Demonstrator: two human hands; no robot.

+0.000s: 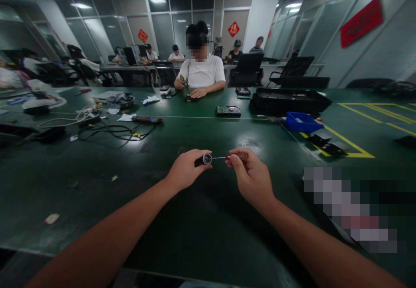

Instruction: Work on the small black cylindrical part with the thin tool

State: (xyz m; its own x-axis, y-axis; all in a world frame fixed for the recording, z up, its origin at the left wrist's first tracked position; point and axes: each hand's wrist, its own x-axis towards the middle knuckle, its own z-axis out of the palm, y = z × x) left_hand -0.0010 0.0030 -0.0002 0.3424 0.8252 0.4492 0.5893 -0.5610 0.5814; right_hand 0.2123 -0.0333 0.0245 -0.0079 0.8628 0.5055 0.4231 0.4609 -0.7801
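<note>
My left hand [186, 170] is closed around a small dark cylinder [207, 159], whose round end with a silvery rim faces me. Between the fingers of my right hand [255, 177] is a screwdriver [219, 158] with a thin metal shaft and a reddish, partly hidden handle. Its shaft points left and meets the cylinder's rim; whether the tip sits inside or only against it I cannot tell. Both hands are held over the green table [182, 236], near its middle.
Across the table a person in a white shirt [203, 73] works on a small dark object. A circuit-board device [228, 111], a black case [289, 101] and a blue bin [303, 122] lie ahead and right. Cables [120, 132] and a dark tool [147, 119] lie left.
</note>
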